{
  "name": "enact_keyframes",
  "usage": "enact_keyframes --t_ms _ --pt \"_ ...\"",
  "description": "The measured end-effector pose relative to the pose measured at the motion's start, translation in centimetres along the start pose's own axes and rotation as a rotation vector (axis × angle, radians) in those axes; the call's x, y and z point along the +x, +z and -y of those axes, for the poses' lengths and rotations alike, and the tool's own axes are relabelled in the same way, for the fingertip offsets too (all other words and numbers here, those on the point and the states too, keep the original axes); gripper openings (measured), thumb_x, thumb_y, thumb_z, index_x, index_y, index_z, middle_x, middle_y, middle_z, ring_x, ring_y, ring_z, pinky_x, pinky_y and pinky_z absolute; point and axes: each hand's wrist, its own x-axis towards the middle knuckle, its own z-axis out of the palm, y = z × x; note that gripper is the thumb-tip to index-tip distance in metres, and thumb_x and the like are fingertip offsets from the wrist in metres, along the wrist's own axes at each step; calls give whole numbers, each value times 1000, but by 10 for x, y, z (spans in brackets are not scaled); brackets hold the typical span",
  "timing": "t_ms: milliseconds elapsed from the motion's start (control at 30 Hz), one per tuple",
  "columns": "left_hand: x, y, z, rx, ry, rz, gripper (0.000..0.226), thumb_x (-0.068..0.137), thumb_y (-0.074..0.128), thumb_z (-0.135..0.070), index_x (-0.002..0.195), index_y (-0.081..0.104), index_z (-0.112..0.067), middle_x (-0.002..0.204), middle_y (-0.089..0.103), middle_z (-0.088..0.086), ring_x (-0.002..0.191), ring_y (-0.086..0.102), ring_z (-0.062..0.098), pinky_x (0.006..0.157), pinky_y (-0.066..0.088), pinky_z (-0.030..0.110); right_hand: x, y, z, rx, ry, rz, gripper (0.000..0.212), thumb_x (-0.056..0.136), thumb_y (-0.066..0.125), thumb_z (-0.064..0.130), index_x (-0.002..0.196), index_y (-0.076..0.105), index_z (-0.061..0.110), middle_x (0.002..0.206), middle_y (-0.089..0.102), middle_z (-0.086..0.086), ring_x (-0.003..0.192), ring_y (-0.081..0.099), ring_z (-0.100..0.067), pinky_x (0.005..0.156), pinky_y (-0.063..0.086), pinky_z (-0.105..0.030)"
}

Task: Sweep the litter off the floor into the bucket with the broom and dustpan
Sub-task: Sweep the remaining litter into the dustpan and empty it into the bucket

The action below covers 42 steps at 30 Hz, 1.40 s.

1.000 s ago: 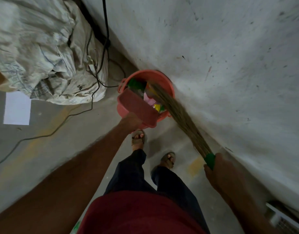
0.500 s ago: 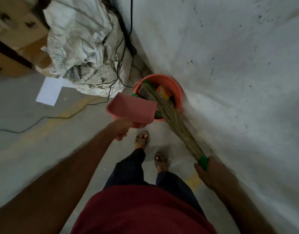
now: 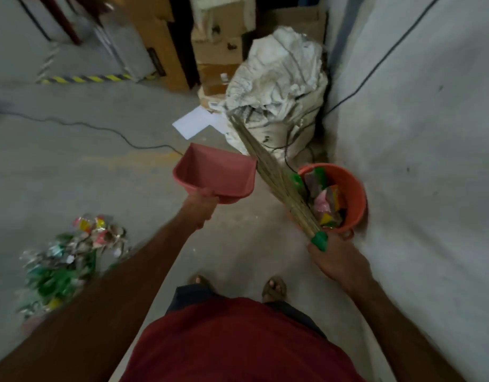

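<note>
Grey floor [image 3: 105, 172] litter [image 3: 69, 260] must be swept next; dustpan [image 3: 215, 172] is gripped by left hand [image 3: 200, 206], broom [image 3: 276, 177] by right hand [image 3: 337, 260].

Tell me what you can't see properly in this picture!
Head view, the only one:
- Litter pile: motion blur smears it, and the left arm covers its near edge, so single pieces can't be told apart.
- Bucket: the broom crosses its near rim; how deep the wrappers go is hidden.
- Dustpan handle: covered by the left hand.
- Broom grip: mostly inside the right hand.
</note>
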Motion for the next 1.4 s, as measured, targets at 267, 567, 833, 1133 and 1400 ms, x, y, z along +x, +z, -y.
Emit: enact_keyframes --t_ms 267,567,833,1133,1400 --pt "-44 -140 120 -217 -147 -238 12 71 63 -32 67 58 -23 59 48 4 45 43 20 38 29 18 -3 54 139 -283 -279 -19 42 92 58 51 115 54 17 106 64 -10 91 62 -27 84 54 -39" --pt "-119 -284 310 -270 -291 -526 20 71 59 -42 68 62 -61 51 53 13 42 48 14 36 32 16 -42 184 316 -443 -499 118 41 97 53 51 113 51 14 100 64 -7 88 64 -27 78 54 -38" --pt "-149 -316 435 -328 -469 -619 32 92 49 -31 79 58 -4 77 63 26 64 62 39 50 49 36 -57 253 426 -650 -694 213 50 97 47 61 108 56 13 92 65 -5 80 64 -24 69 54 -34" --pt "-125 -314 485 -577 -680 -614 35 91 52 -36 70 43 -9 66 47 18 55 53 44 43 29 25 8 329 534 -848 -733 191 52 94 52 61 114 54 13 80 48 0 66 47 -20 51 29 -27" --pt "-17 -338 459 -692 -804 -627 29 95 52 -41 103 57 -13 93 63 16 83 64 38 59 47 34 116 371 639 -921 -721 317 50 98 49 56 120 49 11 98 56 -9 79 51 -27 69 40 -35"
